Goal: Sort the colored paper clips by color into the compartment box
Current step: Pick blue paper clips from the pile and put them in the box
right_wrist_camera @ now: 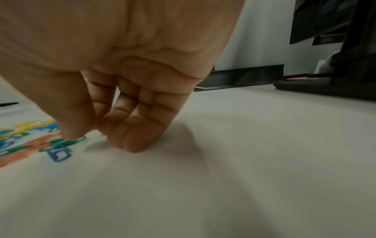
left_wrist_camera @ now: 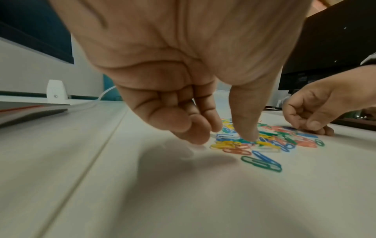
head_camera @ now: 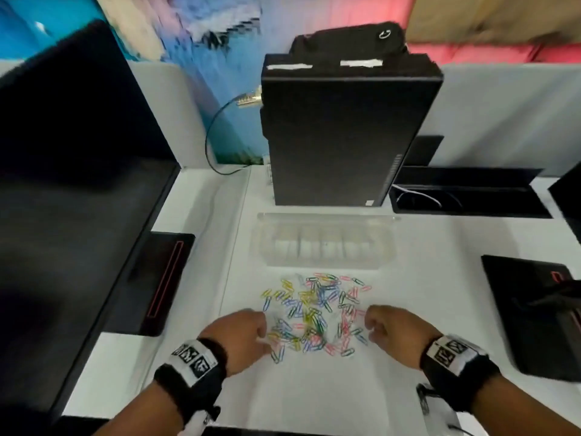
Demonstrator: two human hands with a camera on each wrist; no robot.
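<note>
**Sorting run: both hands at the pile, box unfilled**

The paper clips [head_camera: 314, 316] lie in one mixed heap on the white bench [head_camera: 314, 398]: yellow, blue, green, pink-red, a few pale ones. They overlap heavily in the middle and lie thinner at the edges. The compartment box [head_camera: 323, 243] is clear plastic with its lid folded back. It sits just beyond the heap, and its row of cells shows no colour that I can make out.

The left hand [head_camera: 243, 332] is at the near-left edge of the heap. In the left wrist view its fingers [left_wrist_camera: 193, 125] are curled and the thumb points down onto the clips; no clip is visibly caught between them, so it holds nothing that I can see. The right hand [head_camera: 391, 325] is at the right edge, with the curled fingers resting on the bench and the thumb tip [right_wrist_camera: 71, 133] down on a green clip [right_wrist_camera: 63, 144]. Whether that clip is pinched or only touched I cannot tell (that view is blurred).

Judged step: the first picks, with the sort barely begun. Each hand needs to isolate one clip of a chosen colour, preferably a loose one at the heap's edge, lift it free of its neighbours, and carry it the short way forward to one cell. Hooked clips may drag out others of the wrong colour.

A dark computer case [head_camera: 345, 130] stands behind the box.
</note>
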